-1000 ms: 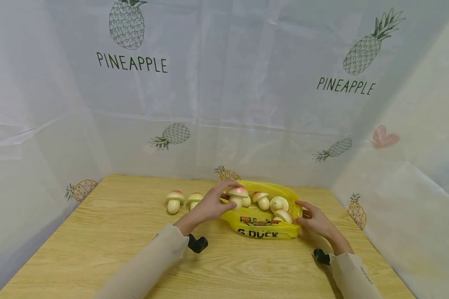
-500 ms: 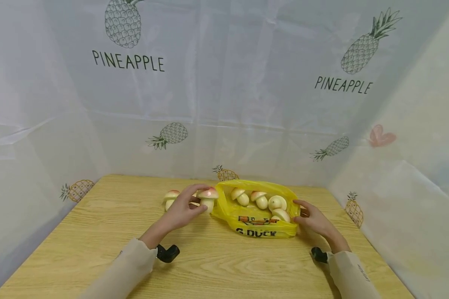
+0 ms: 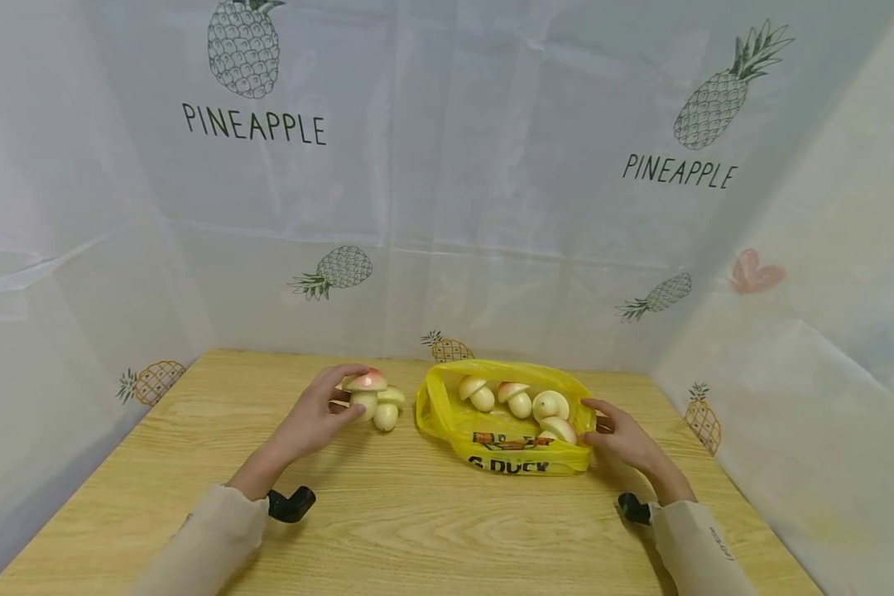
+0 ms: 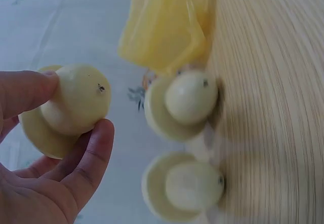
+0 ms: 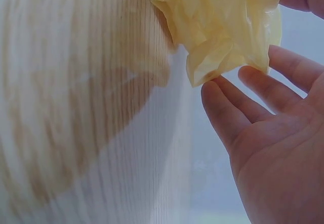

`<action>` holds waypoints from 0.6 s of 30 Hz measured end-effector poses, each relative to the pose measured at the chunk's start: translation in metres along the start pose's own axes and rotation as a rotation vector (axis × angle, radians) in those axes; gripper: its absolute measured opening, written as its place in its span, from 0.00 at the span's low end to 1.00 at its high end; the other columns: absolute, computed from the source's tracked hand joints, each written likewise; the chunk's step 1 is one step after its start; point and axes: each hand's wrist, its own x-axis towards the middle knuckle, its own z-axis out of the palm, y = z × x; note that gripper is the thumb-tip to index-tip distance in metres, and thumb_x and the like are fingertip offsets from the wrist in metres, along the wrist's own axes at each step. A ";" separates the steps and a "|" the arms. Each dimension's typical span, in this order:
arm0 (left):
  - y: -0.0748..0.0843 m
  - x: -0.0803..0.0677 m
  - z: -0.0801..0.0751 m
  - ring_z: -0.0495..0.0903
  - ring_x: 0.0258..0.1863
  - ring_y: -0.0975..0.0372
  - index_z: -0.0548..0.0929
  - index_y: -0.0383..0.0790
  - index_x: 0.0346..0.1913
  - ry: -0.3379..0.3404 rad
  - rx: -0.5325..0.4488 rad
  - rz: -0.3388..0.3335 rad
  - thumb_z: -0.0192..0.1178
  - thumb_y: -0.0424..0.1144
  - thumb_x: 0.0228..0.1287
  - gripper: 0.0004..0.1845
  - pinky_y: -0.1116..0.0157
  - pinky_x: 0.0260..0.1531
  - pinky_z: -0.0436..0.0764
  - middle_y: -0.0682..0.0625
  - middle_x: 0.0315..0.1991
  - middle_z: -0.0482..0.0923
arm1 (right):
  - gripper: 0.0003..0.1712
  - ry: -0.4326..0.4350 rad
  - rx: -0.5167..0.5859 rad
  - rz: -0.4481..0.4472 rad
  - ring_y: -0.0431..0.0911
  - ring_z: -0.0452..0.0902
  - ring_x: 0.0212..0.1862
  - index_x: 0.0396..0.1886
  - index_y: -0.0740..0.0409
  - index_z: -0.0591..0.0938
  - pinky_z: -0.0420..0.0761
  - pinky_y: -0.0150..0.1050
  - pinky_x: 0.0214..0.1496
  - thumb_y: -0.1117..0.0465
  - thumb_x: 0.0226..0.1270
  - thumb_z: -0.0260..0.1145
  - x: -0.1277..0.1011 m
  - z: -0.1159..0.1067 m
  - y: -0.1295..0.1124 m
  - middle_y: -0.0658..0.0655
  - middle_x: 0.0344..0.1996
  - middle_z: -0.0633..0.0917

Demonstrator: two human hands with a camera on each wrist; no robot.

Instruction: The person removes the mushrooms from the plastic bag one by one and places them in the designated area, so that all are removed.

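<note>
My left hand [image 3: 309, 422] pinches a model mushroom [image 3: 365, 396] with a reddish cap, held above the table at its left side. In the left wrist view the thumb and fingers press round the mushroom's pale stem [image 4: 81, 100]. Right beside it, a second mushroom [image 3: 387, 408] stands on the table; another one [image 4: 192, 188] shows only in the left wrist view. A yellow plastic bag [image 3: 510, 454] lies with its mouth spread wide, several mushrooms [image 3: 519, 401] inside. My right hand [image 3: 626, 439] touches the bag's right edge with extended, spread fingers [image 5: 223, 107].
Wood-grain table [image 3: 417, 530] lies under everything. A white curtain [image 3: 477, 207] with pineapple prints hangs round the table's back and sides. Black wrist-camera mounts [image 3: 292, 503] sit at both sleeves.
The left hand has carried its mushroom leftward, from over the bag's left side to beside the mushrooms on the table. The right hand stays at the bag's right edge.
</note>
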 end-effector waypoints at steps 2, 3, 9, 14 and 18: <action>-0.006 -0.002 -0.006 0.78 0.47 0.52 0.69 0.50 0.65 0.002 0.017 0.000 0.62 0.34 0.64 0.27 0.57 0.42 0.80 0.43 0.62 0.65 | 0.43 0.000 -0.002 0.000 0.69 0.61 0.65 0.72 0.62 0.59 0.72 0.58 0.58 0.55 0.63 0.67 0.000 0.000 0.000 0.72 0.68 0.60; -0.009 -0.002 -0.010 0.78 0.47 0.51 0.69 0.50 0.65 0.004 0.024 -0.003 0.62 0.34 0.64 0.27 0.57 0.42 0.80 0.43 0.62 0.65 | 0.43 0.001 -0.005 -0.002 0.69 0.61 0.65 0.72 0.62 0.59 0.72 0.58 0.58 0.55 0.63 0.67 0.000 0.000 0.001 0.72 0.68 0.60; -0.024 -0.006 -0.030 0.78 0.45 0.48 0.68 0.48 0.66 0.011 0.108 -0.031 0.61 0.34 0.66 0.27 0.58 0.39 0.81 0.40 0.62 0.64 | 0.43 0.003 -0.011 -0.009 0.70 0.61 0.65 0.72 0.63 0.58 0.71 0.58 0.58 0.55 0.64 0.67 0.000 -0.001 0.000 0.73 0.69 0.59; -0.038 -0.010 -0.046 0.78 0.44 0.46 0.68 0.46 0.66 0.012 0.151 -0.070 0.61 0.32 0.65 0.27 0.55 0.39 0.81 0.36 0.62 0.62 | 0.43 0.000 -0.014 -0.008 0.69 0.60 0.65 0.72 0.63 0.58 0.72 0.58 0.58 0.54 0.63 0.67 0.000 -0.001 0.000 0.72 0.69 0.59; -0.046 -0.013 -0.054 0.77 0.45 0.44 0.68 0.44 0.66 0.016 0.163 -0.102 0.60 0.29 0.65 0.27 0.53 0.40 0.81 0.35 0.62 0.61 | 0.43 0.001 -0.020 -0.008 0.69 0.61 0.65 0.72 0.63 0.59 0.72 0.57 0.57 0.54 0.63 0.67 0.000 0.000 0.002 0.72 0.69 0.59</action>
